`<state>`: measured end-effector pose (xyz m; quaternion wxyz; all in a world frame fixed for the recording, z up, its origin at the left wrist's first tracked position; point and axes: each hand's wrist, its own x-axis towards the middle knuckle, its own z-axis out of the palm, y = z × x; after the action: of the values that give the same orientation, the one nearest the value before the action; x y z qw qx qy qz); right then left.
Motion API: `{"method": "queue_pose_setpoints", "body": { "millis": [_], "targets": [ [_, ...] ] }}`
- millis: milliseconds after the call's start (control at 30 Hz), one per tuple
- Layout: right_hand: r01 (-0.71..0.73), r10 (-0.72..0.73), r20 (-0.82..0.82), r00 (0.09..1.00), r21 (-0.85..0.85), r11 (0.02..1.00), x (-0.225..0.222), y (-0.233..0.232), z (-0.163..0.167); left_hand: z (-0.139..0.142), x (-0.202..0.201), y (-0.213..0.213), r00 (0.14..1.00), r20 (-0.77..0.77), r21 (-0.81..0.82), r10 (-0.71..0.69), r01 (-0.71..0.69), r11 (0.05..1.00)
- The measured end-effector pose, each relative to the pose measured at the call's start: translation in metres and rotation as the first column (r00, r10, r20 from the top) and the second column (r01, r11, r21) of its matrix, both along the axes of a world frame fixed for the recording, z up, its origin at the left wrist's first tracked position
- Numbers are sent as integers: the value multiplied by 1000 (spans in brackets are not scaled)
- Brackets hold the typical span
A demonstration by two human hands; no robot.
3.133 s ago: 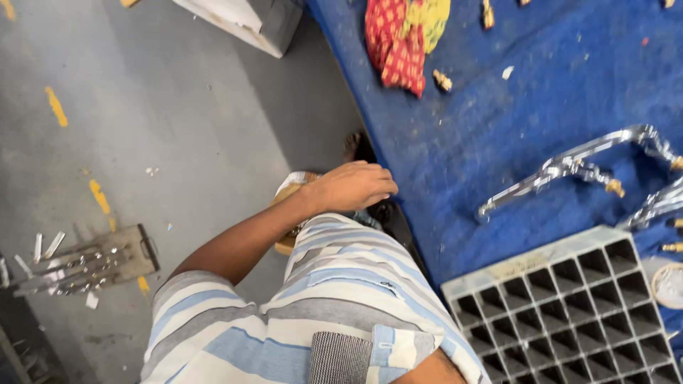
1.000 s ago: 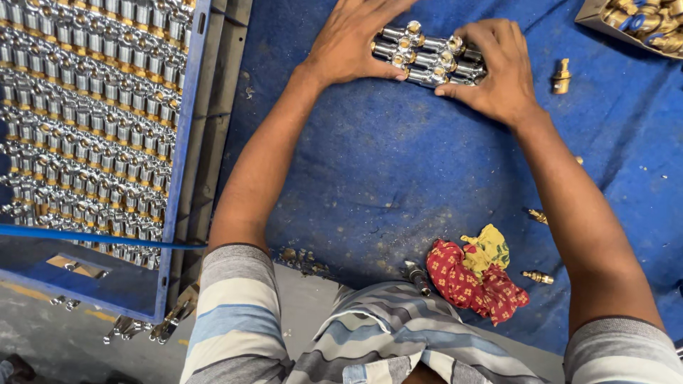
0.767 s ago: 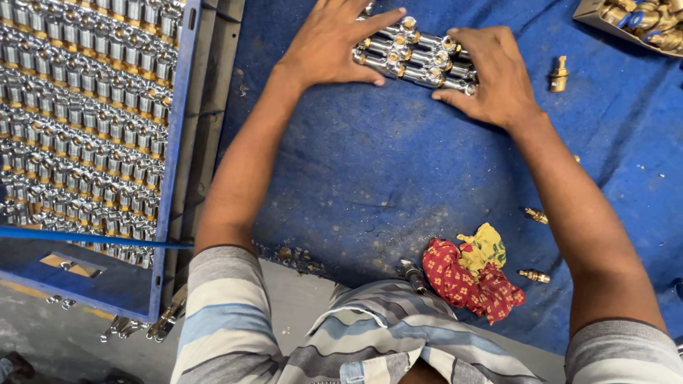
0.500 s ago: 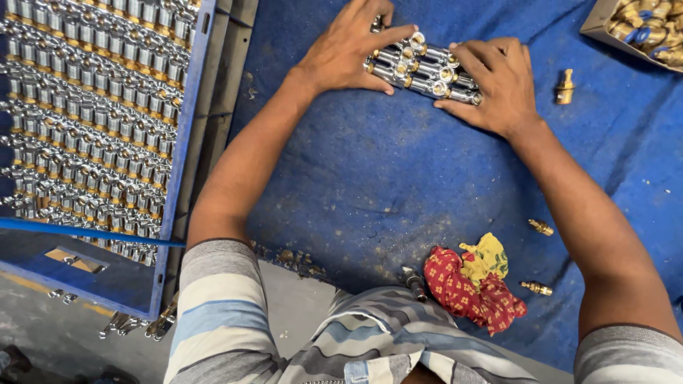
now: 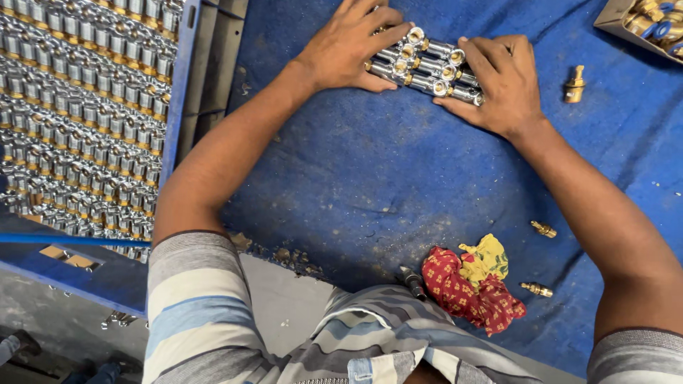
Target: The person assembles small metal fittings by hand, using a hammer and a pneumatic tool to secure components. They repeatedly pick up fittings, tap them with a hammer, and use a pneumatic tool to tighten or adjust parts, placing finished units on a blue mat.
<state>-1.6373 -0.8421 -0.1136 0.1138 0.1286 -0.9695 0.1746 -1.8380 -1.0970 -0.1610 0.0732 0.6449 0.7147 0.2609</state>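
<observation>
Hands, left hand (image 5: 348,46) and right hand (image 5: 501,85), press from both sides on a bundle of chrome fittings (image 5: 425,62) at the blue counter's (image 5: 370,178) far side, now shifted slightly right of the filled crate (image 5: 85,114).

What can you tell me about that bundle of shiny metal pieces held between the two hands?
The bundle of chrome fittings is a tight cluster of short silvery cylinders with brass-coloured ends, lying side by side in rows on the blue cloth. The left hand presses against one side and the right hand against the other, squeezing them together. They look polished and metallic.
</observation>
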Motion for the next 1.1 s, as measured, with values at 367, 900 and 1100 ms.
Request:
{"method": "queue_pose_setpoints", "body": {
  "millis": [367,900,1100],
  "targets": [
    [84,-84,-12,996,80,993,10,0,-7,10,23,-10,960,97,5,262,-264,965],
    [35,-35,-1,999,21,999,1,7,-11,13,10,10,993,-58,-50,102,-105,993],
    [65,-60,65,996,-69,996,-4,16,-16,10,0,15,994,-69,1,81,-81,997]
  ]
}}
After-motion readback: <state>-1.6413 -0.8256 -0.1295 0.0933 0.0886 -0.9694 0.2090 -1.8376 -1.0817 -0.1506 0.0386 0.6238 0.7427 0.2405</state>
